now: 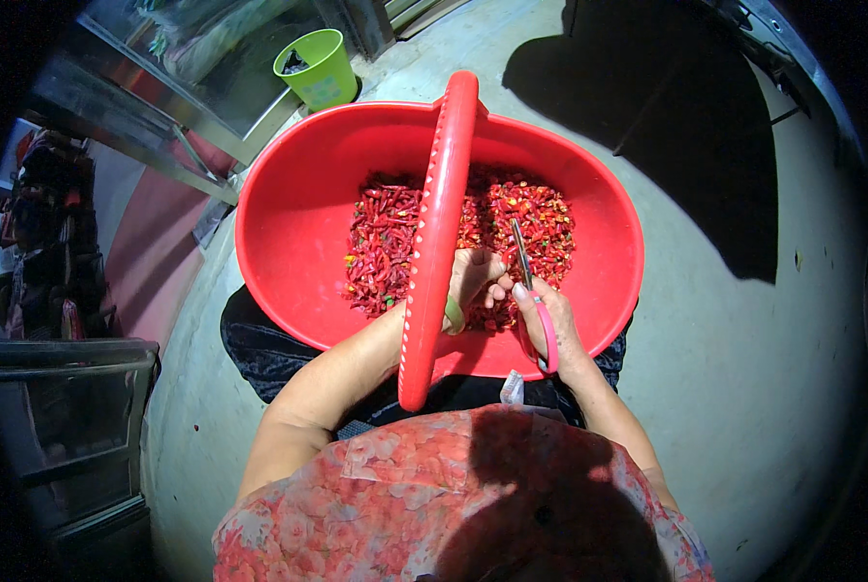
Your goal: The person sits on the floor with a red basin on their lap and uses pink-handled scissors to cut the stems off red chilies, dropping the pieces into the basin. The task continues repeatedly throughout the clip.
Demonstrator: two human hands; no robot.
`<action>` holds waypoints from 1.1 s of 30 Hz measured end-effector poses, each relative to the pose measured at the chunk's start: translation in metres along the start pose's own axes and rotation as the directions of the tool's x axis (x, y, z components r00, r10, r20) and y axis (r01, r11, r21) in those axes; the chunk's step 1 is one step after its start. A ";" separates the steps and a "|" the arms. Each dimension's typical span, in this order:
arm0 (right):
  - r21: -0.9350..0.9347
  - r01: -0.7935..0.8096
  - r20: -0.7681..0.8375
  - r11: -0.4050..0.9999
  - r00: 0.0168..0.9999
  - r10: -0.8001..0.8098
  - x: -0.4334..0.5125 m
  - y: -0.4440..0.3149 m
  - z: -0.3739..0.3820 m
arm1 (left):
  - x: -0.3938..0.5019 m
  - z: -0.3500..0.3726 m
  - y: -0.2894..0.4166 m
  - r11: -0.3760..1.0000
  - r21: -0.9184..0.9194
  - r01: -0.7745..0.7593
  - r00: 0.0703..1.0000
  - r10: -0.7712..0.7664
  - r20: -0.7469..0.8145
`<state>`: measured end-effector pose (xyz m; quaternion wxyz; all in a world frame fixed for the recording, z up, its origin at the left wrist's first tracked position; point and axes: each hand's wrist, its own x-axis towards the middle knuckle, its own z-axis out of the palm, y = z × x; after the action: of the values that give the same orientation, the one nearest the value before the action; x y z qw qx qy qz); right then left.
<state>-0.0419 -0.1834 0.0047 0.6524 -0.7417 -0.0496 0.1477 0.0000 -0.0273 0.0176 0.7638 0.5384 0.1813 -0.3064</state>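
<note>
A red plastic basket [296, 182] is in front of me, its arched handle [438, 240] crossing over the middle. Mostly whole red chili peppers [383, 240] lie left of the handle; cut chili pieces [539, 211] are heaped on the right. My right hand [561, 327] grips scissors [548, 331] with pink handles, blades pointing away from me over the cut pieces. Beside the blades, my left hand [476, 275] has its fingers curled around a red chili [508, 254], partly hidden by them. A green bangle [454, 315] circles my left wrist, which passes beneath the handle.
Beyond the basket's far left side stands a lime-green bin [321, 73] with something dark inside. Glass-paned doors [208, 65] flank the left. The basket sits over my dark trousers [259, 349], above a concrete floor [710, 378]. A large shadow falls at the upper right.
</note>
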 end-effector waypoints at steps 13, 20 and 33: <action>-0.293 -0.081 -0.029 0.953 0.997 0.076 0.000 -0.002 -0.004 | 0.003 0.004 -0.009 0.823 0.461 -0.332 0.926 0.378 -0.008; -0.369 -0.016 -0.033 0.929 0.999 0.004 -0.004 -0.006 -0.002 | 0.008 0.007 -0.009 0.892 0.298 -0.340 0.911 0.391 -0.130; -0.424 -0.132 -0.117 0.896 0.989 0.090 -0.003 -0.011 -0.002 | 0.003 0.004 -0.006 0.768 0.528 -0.364 0.877 0.473 -0.083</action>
<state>-0.0428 -0.1848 0.0160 0.4648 -0.8751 -0.0076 0.1348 -0.0023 -0.0335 0.0132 0.6244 0.7724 0.0512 -0.1045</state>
